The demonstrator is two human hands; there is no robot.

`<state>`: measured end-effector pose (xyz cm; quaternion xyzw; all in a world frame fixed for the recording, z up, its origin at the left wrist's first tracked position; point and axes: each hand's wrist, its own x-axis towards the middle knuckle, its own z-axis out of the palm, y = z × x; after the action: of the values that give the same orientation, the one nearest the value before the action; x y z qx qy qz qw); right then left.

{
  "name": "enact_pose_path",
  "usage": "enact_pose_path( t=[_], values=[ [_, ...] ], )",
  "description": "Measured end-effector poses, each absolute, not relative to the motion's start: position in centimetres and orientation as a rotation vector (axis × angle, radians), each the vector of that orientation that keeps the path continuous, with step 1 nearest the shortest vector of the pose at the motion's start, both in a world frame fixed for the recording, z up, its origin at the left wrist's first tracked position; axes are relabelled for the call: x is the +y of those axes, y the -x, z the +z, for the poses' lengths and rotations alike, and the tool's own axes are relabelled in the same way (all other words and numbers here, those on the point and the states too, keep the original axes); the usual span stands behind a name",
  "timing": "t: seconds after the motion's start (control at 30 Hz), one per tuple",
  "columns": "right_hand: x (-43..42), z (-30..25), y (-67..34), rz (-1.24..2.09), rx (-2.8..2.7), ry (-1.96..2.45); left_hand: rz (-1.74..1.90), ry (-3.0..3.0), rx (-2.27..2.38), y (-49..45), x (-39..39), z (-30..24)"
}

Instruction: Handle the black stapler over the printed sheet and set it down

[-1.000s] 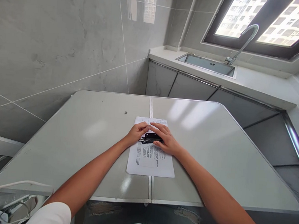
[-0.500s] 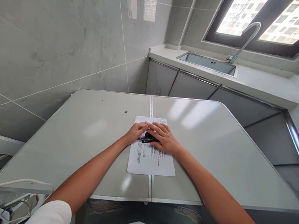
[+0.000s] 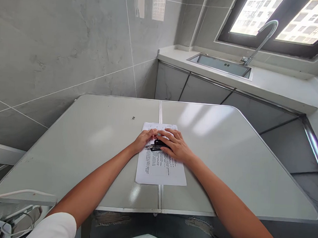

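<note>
A black stapler (image 3: 160,146) lies crosswise on a sheet of printed paper (image 3: 161,174) in the middle of the table. Its silver metal part (image 3: 148,146) points left. My right hand (image 3: 175,146) covers the stapler's right end, thumb on the near side and the other fingers fanned across the far side. Beyond the silver part, my left hand (image 3: 144,139) is closed in a pinch, its fingertips almost meeting those of my right hand. Whatever sits between the left fingertips is too small to make out.
Two tiny dark pieces (image 3: 133,117) lie on the folding table (image 3: 65,156), left of the paper's far edge. A white cable (image 3: 19,192) crosses the near left corner. Behind stand a counter with a sink (image 3: 218,66) and a tap (image 3: 264,41).
The right index finger has lifted and spread a little from the others. More of the stapler's silver end shows beside my left hand. The paper stays put.
</note>
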<state>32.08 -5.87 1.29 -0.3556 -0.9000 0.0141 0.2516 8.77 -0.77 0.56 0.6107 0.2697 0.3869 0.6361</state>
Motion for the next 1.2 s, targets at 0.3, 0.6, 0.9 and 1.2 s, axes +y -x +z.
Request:
enact_pose_path(
  t=[0.3, 0.6, 0.9, 1.2],
  values=[
    [-5.9, 1.4, -32.2, 0.065, -2.448, 0.994, 0.933, -1.408, 0.623, -8.8, -1.0, 0.4],
    [-5.9, 1.8, -32.1, 0.139, -2.462, 0.961, 0.896, -1.453, 0.625, -8.7, -1.1, 0.6],
    [-6.0, 1.9, -31.9, 0.168, -2.457, 0.935, 0.825, -1.437, 0.638, -8.6, -1.3, 0.8],
    [-5.6, 1.6, -32.4, 0.101, -2.443, 0.973, 0.921, -1.495, 0.642, -8.7, -1.5, 1.4]
  ],
)
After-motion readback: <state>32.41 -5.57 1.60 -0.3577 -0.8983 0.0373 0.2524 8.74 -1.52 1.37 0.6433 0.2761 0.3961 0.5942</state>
